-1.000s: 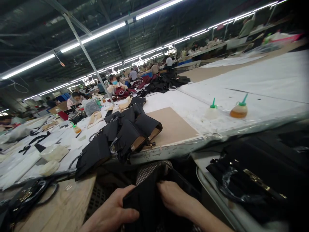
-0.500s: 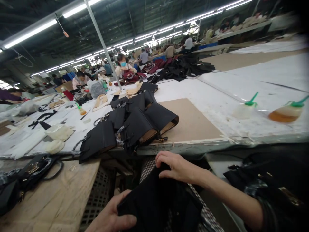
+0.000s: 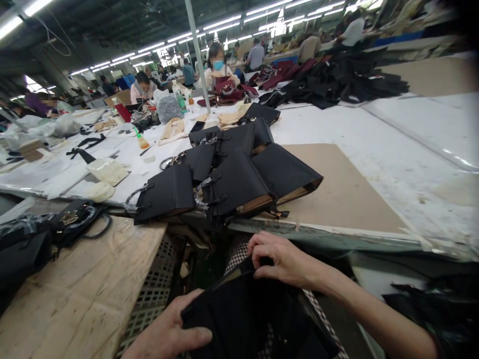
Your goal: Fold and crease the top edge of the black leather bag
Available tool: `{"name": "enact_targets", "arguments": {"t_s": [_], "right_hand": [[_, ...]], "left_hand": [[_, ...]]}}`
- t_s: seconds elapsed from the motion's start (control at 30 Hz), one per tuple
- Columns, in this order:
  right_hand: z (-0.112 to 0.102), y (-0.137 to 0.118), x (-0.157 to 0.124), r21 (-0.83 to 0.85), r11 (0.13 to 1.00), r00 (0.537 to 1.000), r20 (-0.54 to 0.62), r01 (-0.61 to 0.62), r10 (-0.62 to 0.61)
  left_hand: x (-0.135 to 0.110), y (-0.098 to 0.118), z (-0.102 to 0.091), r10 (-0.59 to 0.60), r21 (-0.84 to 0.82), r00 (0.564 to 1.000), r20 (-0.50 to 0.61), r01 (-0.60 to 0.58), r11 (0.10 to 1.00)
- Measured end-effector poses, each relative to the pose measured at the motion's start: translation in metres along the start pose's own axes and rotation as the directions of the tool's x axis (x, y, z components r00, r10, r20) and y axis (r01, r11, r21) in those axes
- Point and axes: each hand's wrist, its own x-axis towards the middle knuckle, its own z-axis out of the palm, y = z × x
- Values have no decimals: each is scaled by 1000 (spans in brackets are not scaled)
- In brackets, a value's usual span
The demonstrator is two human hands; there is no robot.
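Observation:
A black handbag (image 3: 232, 314) lies across my lap, its inside dark and its far side partly hidden. My left hand (image 3: 179, 324) grips its left edge, the thumb on the near side and the fingers behind. At the upper rim my right hand (image 3: 275, 259) is closed, thumb and curled fingers pinching the black material. A strip of lighter lining shows along the rim between my hands. Beyond them, on the table edge, lies a group of black handbags (image 3: 239, 179) with wrapped handles.
The white-covered worktable (image 3: 374, 134) bears a brown board (image 3: 348, 194), a glue bottle (image 3: 141, 140) and a heap of black pieces (image 3: 337, 82). On the left, a wooden board (image 3: 93, 269) carries more black bags (image 3: 75, 219). A crate (image 3: 149, 284) stands below. Co-workers sit beyond.
My view has swung to the right-to-left, so the table's bags appear farther right. The held bag's rim has spread, showing lighter lining; both hands keep their hold.

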Motion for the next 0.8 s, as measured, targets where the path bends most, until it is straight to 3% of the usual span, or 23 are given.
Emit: {"name": "enact_targets", "arguments": {"t_s": [0.13, 0.23, 0.4, 0.6, 0.8], "right_hand": [[1, 1, 1, 147, 989, 1000, -7, 19, -19], [3, 6, 4, 233, 972, 1000, -21, 28, -24], [6, 13, 10, 206, 978, 1000, 2, 19, -20], [8, 15, 13, 100, 995, 999, 44, -17, 12], [11, 17, 10, 216, 973, 996, 12, -84, 84]], "left_hand": [[-6, 2, 0, -33, 73, 989, -146, 44, 996], [-13, 5, 0, 4, 205, 969, -247, 48, 978], [-19, 12, 4, 71, 357, 942, -328, 54, 933], [-15, 21, 10, 22, 244, 941, -338, 65, 968], [-10, 18, 13, 26, 197, 933, -360, 48, 979]]}}
